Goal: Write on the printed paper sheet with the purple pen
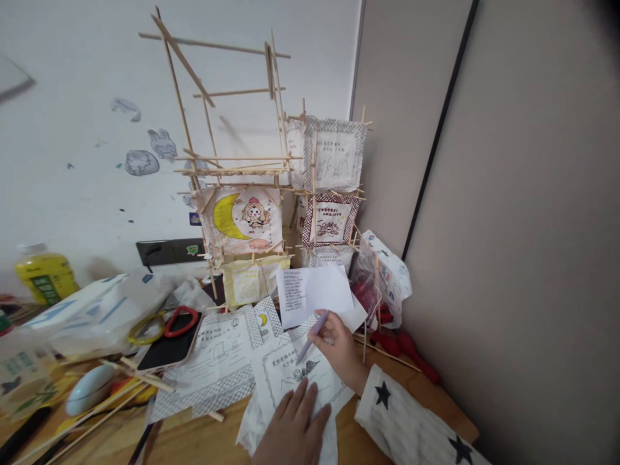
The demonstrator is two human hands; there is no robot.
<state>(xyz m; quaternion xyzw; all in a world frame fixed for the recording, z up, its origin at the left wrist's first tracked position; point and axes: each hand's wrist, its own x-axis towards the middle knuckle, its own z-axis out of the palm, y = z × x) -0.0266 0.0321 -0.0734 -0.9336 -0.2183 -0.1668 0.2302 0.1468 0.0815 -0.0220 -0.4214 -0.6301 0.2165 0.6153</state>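
Room: a plain white wall (87, 39) is met at the right by a tall grey panel (508, 194), which is divided by 1 black strip.
Tabletop: the brown wooden tabletop (361, 439) is crowded at the left with papers, loose sticks and packages; little spare room is offered there.
Stick frame: a tiered lattice of pale wooden sticks (227, 172), partly panelled with drawn paper, is stood at the back; bumping it should be avoided.
Working sheet: a thin white paper sheet with a bordered ink drawing (276, 387) is laid on the tabletop under the hands; wrinkles at its near end should be smoothed first.
Left hand: the bare left hand (293, 426) is spread flat on the sheet, nothing gripped; firm, even pressure is advised, off any wet ink.
Right hand: the pen is grasped by the bent fingers of the right hand (339, 342).
Pen: the slim purple pen (312, 336) is slanted toward the handwritten characters; tip contact cannot be told. Light strokes are advised.
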